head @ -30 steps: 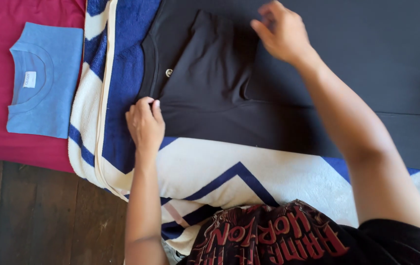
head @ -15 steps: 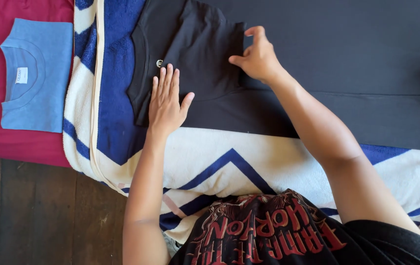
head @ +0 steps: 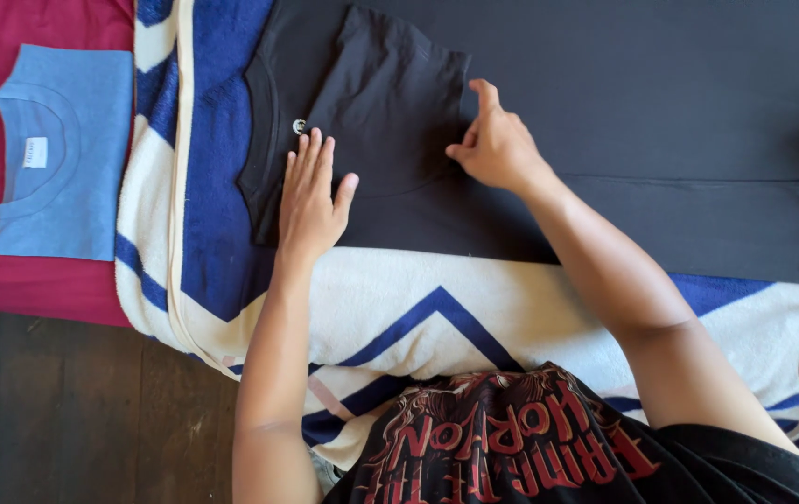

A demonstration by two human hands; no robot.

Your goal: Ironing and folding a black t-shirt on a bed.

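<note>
The open left hand (head: 311,201) is pressing the folded sleeve (head: 385,103) of the black T-shirt (head: 661,140) flat, while the right hand (head: 496,145), fingers loosely curled, is holding its edge.

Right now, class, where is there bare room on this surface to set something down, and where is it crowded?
Free: the white and blue blanket between the black shirt and the person; also red cloth below the folded blue shirt. Crowded: around the folded sleeve, where left hand and right hand press.

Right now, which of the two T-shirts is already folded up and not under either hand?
The light blue T-shirt, a neat rectangle on the red cloth at far left. The black T-shirt lies mostly spread out, left hand and right hand on it.
</note>
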